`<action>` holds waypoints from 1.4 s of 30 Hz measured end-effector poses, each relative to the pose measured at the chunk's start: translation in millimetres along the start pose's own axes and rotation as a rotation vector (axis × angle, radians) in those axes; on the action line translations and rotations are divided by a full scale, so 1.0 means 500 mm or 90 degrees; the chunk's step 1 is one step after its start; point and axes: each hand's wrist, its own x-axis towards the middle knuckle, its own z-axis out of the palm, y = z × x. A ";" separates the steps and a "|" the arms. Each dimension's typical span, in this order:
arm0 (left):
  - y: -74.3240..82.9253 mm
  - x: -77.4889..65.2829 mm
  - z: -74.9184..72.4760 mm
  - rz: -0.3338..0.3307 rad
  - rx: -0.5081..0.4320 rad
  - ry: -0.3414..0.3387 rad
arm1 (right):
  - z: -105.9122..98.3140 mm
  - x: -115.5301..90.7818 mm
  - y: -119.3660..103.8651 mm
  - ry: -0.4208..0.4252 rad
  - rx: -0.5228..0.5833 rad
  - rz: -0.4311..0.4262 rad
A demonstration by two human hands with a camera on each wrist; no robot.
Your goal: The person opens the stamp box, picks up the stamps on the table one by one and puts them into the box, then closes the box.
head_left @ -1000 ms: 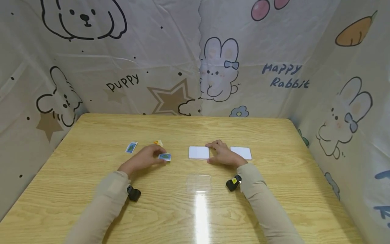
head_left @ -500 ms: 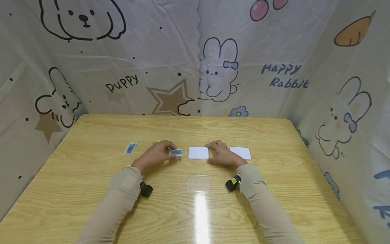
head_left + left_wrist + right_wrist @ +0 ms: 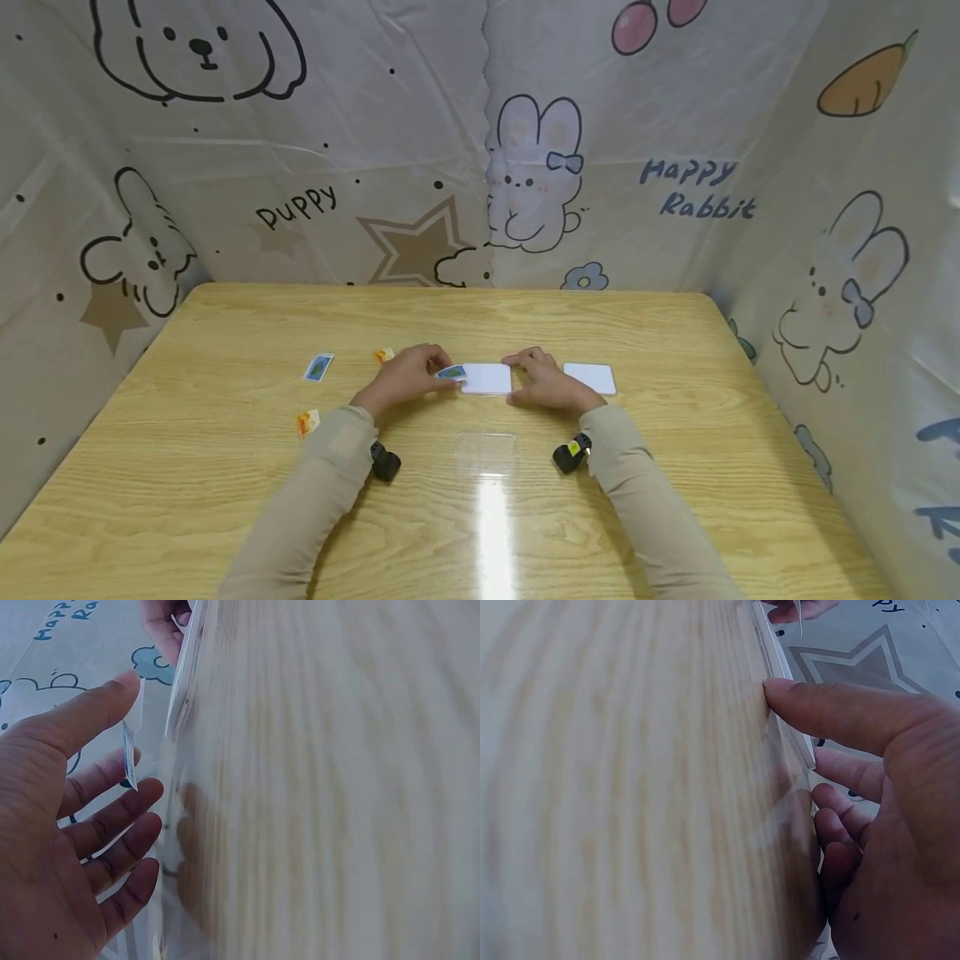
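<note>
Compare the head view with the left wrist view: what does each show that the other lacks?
Only the head view shows two orange cards, the flat blue card, the clear case and the unheld white card. Only the left wrist view shows the left palm. Both show the left hand pinching another blue card, the right hand at the other white card, and the table.

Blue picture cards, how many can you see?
2: one card pinched by the left hand, another card on the table to its left. Others may be hidden.
</note>
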 end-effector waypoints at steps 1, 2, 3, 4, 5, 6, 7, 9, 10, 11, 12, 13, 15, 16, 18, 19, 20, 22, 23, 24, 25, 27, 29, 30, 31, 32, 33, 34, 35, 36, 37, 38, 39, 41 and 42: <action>0.001 0.003 0.002 0.000 -0.001 0.001 | 0.000 0.000 0.000 0.000 0.000 0.001; 0.001 0.005 0.005 -0.001 -0.002 0.001 | -0.001 -0.001 0.000 0.000 -0.001 0.000; 0.001 0.008 0.007 -0.001 -0.003 0.001 | -0.001 -0.001 0.000 0.000 -0.002 -0.001; 0.001 0.010 0.010 -0.003 -0.006 0.001 | -0.001 -0.001 0.000 0.000 -0.004 -0.003; 0.001 0.012 0.012 -0.001 -0.008 0.001 | -0.002 -0.001 0.000 -0.001 -0.005 -0.003; 0.002 0.014 0.014 -0.001 -0.009 0.002 | -0.002 -0.001 0.000 -0.001 -0.006 -0.003; 0.003 0.016 0.015 0.001 -0.009 0.002 | -0.002 -0.001 0.000 -0.002 -0.007 -0.003; 0.004 0.020 0.017 0.003 -0.006 0.004 | -0.002 -0.002 0.000 -0.003 -0.005 0.000; 0.005 0.022 0.019 0.002 -0.005 0.005 | -0.002 -0.002 0.000 -0.003 -0.004 0.002; 0.006 0.024 0.020 0.002 -0.001 0.005 | -0.003 -0.003 -0.001 -0.003 -0.002 0.004; 0.007 0.026 0.022 0.001 0.004 0.006 | -0.003 -0.003 -0.002 -0.002 -0.001 0.004; 0.008 0.026 0.023 0.000 0.009 0.007 | -0.002 -0.003 -0.002 -0.003 -0.001 0.006; 0.009 0.028 0.025 -0.004 0.021 0.009 | -0.001 -0.004 -0.003 -0.002 -0.002 0.007; 0.009 0.028 0.026 -0.005 0.025 0.010 | -0.001 -0.004 -0.003 -0.002 -0.003 0.008; 0.011 0.029 0.027 -0.008 0.037 0.012 | -0.001 -0.004 -0.004 -0.003 -0.005 0.012; 0.012 0.029 0.028 -0.010 0.042 0.013 | 0.000 -0.004 -0.004 -0.004 -0.005 0.014; 0.012 0.029 0.029 -0.012 0.047 0.013 | 0.000 -0.004 -0.004 -0.004 -0.004 0.015; 0.013 0.030 0.030 -0.012 0.057 0.015 | 0.000 -0.003 -0.003 -0.004 -0.004 0.016; 0.013 0.031 0.030 -0.012 0.062 0.016 | 0.000 -0.003 -0.003 -0.005 -0.005 0.017; 0.014 0.031 0.030 -0.012 0.066 0.016 | 0.000 -0.003 -0.003 -0.004 -0.005 0.015; 0.015 0.031 0.030 -0.012 0.069 0.016 | 0.000 -0.003 -0.003 -0.004 -0.006 0.014; 0.016 0.030 0.029 -0.012 0.075 0.016 | 0.001 -0.002 -0.002 -0.003 -0.008 0.013; 0.018 0.029 0.029 -0.016 0.078 0.015 | 0.001 -0.001 -0.001 -0.003 -0.010 0.014; 0.018 0.029 0.029 -0.017 0.080 0.015 | 0.001 -0.001 -0.001 -0.003 -0.010 0.013; 0.019 0.030 0.030 -0.018 0.082 0.015 | 0.000 -0.001 0.000 -0.003 -0.012 0.013; 0.019 0.030 0.030 -0.018 0.085 0.014 | 0.000 -0.001 0.001 -0.003 -0.013 0.013; 0.020 0.030 0.030 -0.017 0.086 0.014 | 0.000 0.000 0.001 -0.002 -0.014 0.011; 0.020 0.031 0.030 -0.017 0.088 0.013 | -0.001 -0.001 0.001 -0.002 -0.014 0.009; 0.020 0.032 0.029 -0.015 0.088 0.012 | -0.001 -0.002 0.001 -0.002 -0.014 0.008; 0.019 0.033 0.029 -0.013 0.085 0.008 | -0.002 -0.002 0.001 -0.003 -0.014 0.007; 0.017 0.033 0.028 -0.011 0.081 0.004 | -0.002 -0.002 0.000 -0.003 -0.013 0.006; 0.016 0.033 0.027 -0.007 0.073 -0.002 | -0.002 -0.002 0.000 -0.004 -0.012 0.005; 0.014 0.033 0.025 -0.003 0.063 -0.008 | -0.002 -0.002 0.000 -0.004 -0.012 0.003; 0.009 0.033 0.022 0.006 0.038 -0.025 | -0.002 -0.002 0.001 -0.005 -0.013 0.004; 0.006 0.033 0.021 0.013 0.024 -0.034 | -0.003 -0.003 0.000 -0.005 -0.013 0.005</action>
